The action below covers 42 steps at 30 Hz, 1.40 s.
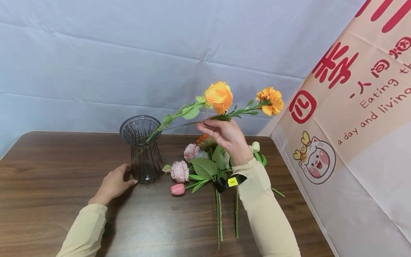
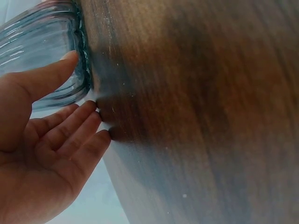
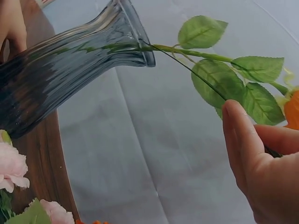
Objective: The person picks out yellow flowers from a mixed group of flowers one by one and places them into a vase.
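Observation:
My right hand (image 1: 226, 135) pinches the thin stem of an orange carnation (image 1: 270, 101), whose bloom points up to the right. In the right wrist view the stem's far end (image 3: 187, 65) reaches the mouth of the grey glass vase (image 1: 146, 157). An orange rose (image 1: 219, 97) leans out of that vase to the right, its green stem (image 3: 107, 46) showing through the glass. Down at the vase's base is my left hand (image 1: 113, 184), its fingers loosely extended and its thumb at the glass, as the left wrist view (image 2: 51, 144) also shows.
Right of the vase, several artificial flowers lie in a pile on the brown wooden table (image 1: 57, 200): pink peonies (image 1: 179, 171), a pink tulip (image 1: 177, 189), a white tulip (image 1: 255, 146) and broad green leaves (image 1: 204, 168). A pale cloth (image 1: 106, 64) hangs behind, a printed banner (image 1: 350, 107) at right.

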Available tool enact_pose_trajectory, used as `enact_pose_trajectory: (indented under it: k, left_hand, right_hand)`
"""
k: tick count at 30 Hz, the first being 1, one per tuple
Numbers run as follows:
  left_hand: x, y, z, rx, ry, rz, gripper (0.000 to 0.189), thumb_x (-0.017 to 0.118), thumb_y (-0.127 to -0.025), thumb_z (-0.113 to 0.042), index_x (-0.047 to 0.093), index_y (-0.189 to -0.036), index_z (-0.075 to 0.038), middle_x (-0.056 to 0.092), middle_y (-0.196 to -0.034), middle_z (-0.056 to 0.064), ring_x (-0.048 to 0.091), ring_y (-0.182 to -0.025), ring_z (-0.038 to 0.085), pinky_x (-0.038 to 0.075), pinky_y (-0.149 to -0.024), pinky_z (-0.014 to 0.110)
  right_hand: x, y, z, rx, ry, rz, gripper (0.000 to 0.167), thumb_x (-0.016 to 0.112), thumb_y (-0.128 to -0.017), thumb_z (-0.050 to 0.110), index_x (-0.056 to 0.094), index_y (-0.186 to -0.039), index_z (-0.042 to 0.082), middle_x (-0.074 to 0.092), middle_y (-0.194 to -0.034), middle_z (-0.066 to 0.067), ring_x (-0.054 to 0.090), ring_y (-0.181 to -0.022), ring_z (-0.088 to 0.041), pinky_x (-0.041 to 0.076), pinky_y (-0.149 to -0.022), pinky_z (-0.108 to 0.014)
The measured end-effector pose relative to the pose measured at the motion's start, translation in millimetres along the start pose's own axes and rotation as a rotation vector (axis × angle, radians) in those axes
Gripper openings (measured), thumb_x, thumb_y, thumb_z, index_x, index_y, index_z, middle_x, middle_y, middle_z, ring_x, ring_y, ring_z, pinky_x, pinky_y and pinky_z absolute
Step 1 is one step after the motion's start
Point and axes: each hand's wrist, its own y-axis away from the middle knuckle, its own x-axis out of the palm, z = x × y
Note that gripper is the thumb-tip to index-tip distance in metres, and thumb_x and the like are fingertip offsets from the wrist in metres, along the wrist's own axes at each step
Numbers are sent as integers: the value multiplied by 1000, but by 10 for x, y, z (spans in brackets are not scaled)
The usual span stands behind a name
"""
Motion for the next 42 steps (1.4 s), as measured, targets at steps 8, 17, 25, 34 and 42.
enact_pose_trajectory:
  k: [8,17,25,34,42]
  left_hand:
    - [4,1,3,6,5,-4,53,69,-80,-18,47,-119,11,53,-114,29,48,-106,48,39,-85,59]
    - [9,1,11,3,1,-5,52,69,-80,-19,47,-118,9,54,-114,28,48,-105,48,39,-84,59]
    - [12,1,14,1,0,3,53,69,-80,-19,46,-119,10,53,-115,29,48,-105,49,40,-84,59]
    - [4,15,-6,-12,-2,14,54,68,-81,-20,46,-119,10,52,-116,29,47,-106,49,40,-84,59]
    - [-3,14,-2,-2,1,7,52,69,-80,-19,47,-118,10,53,-115,29,48,-105,48,40,-83,59]
  right_hand:
    - [59,-42,-22,-18,36,-28,25,39,-86,-22,61,-79,-14,58,-86,-30,63,-88,-38,50,-82,-42]
    - [141,-76,10,-54,114,-36,24,42,-85,-21,63,-76,-13,61,-82,-28,65,-79,-35,51,-81,-39]
    - [222,-72,36,-73,222,1,20,45,-85,-20,61,-78,-12,61,-78,-26,66,-76,-33,51,-79,-39]
    - [312,-104,-44,-20,378,42,15,48,-87,-15,59,-81,-8,63,-71,-18,66,-69,-27,53,-75,-40]
    - [340,-130,-141,27,376,96,15,45,-88,-14,57,-81,-8,63,-72,-19,66,-72,-29,52,-78,-41]
